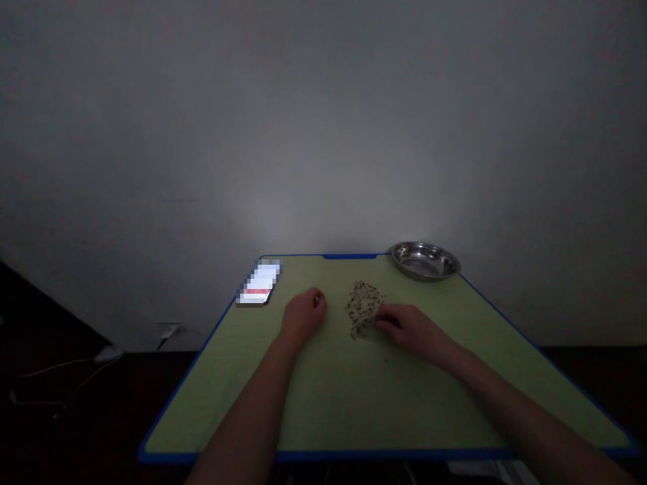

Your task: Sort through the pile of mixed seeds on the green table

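A loose patch of small dark grains (pixel 362 306), perhaps seeds or peppercorns, lies spread on the green tabletop (pixel 354 404). At the right edge of this patch is my right hand (pixel 407 327), its thumb and fingertips pinched together low over the grains. Whatever sits between those fingertips is too small or hidden to make out. My left hand (pixel 304 313) rests on the table left of the grains, apart from them, with its fingers curled in. What the curled fingers hold, if anything, cannot be seen.
A shallow steel bowl (pixel 425 261) stands at the back right corner. A lit phone (pixel 259 283) with a blurred screen lies at the back left. A blue rim (pixel 354 456) edges the table, which stands against a grey wall. Cables and a power strip (pixel 108 354) are at the lower left.
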